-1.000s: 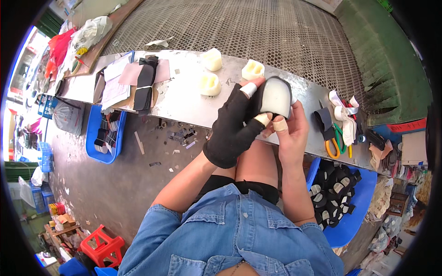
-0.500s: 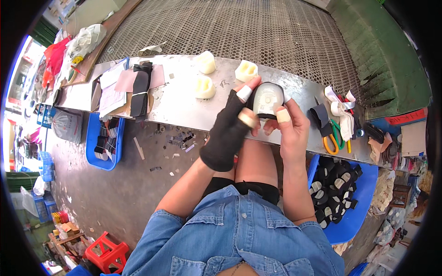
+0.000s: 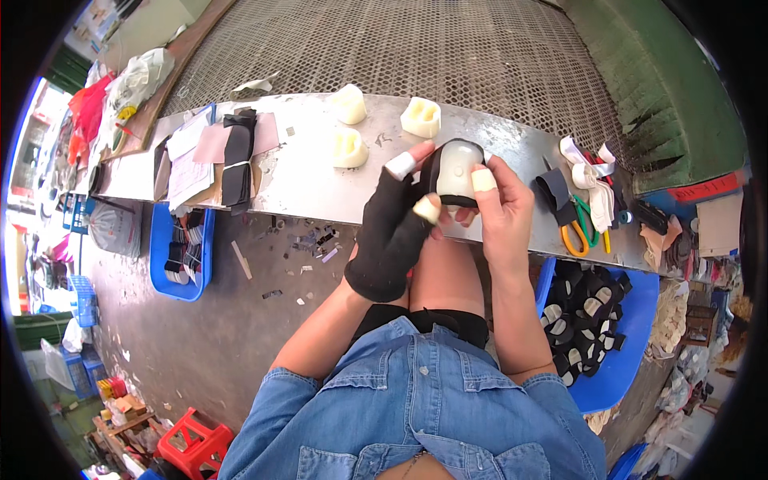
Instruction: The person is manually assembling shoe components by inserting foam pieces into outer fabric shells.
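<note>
Over the front edge of the metal table, both hands grip a rounded pad (image 3: 460,170) with a pale glossy shell and black edging. My left hand (image 3: 390,226), in a black fingerless glove with tape on the fingertips, is closed on its left side. My right hand (image 3: 504,214), bare with tape on the thumb, presses that thumb onto the shell from the right, its other fingers partly hidden behind. Just beyond the pad stands a cream moulded block (image 3: 422,118) with hollows on top. Two similar cream blocks, one far (image 3: 350,104) and one nearer (image 3: 350,149), are to its left.
Papers (image 3: 190,164) and a banded bundle of black strips (image 3: 238,156) lie at the table's left. Orange-handled scissors (image 3: 574,242) and white straps (image 3: 594,188) lie at the right. A blue bin (image 3: 616,376) of black pieces stands below right; a blue basket (image 3: 182,290) below left.
The pad has turned and tilted in the hands, now showing a domed, glossy side. The right thumb has moved up onto the shell, and the left fingers have shifted slightly lower.
</note>
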`<state>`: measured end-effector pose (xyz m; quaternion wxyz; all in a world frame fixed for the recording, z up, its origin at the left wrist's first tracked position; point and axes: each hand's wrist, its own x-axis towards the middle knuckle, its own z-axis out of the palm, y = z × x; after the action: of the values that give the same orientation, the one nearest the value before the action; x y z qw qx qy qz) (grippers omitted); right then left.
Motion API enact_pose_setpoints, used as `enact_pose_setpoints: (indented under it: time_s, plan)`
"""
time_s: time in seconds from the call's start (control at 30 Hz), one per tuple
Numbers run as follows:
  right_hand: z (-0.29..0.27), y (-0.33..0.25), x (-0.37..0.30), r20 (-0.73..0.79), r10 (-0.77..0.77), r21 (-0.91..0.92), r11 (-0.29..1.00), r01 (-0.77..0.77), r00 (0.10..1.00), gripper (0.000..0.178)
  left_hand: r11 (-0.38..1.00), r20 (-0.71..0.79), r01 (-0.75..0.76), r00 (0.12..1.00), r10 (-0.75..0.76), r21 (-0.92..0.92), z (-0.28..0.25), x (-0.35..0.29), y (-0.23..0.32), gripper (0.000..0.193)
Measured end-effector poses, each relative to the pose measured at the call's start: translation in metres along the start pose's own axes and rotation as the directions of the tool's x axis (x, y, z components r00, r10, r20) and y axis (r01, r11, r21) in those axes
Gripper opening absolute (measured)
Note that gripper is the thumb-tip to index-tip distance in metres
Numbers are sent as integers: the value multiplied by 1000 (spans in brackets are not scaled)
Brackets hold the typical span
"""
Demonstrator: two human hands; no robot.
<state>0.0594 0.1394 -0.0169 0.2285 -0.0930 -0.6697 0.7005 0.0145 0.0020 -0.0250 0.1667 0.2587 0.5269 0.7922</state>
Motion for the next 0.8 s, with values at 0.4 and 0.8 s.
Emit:
enact_pose_setpoints:
  time_s: [0.4, 0.8]
  plan:
    - [-30, 13, 1, 310, 248, 235, 915, -327, 918, 50, 862, 317, -280, 937, 149, 423, -45, 19, 8, 71]
    - [-35, -11, 19, 555, 208, -82, 977, -195, 805, 28, 794, 462, -373, 877, 132, 481, -36, 22, 34, 68]
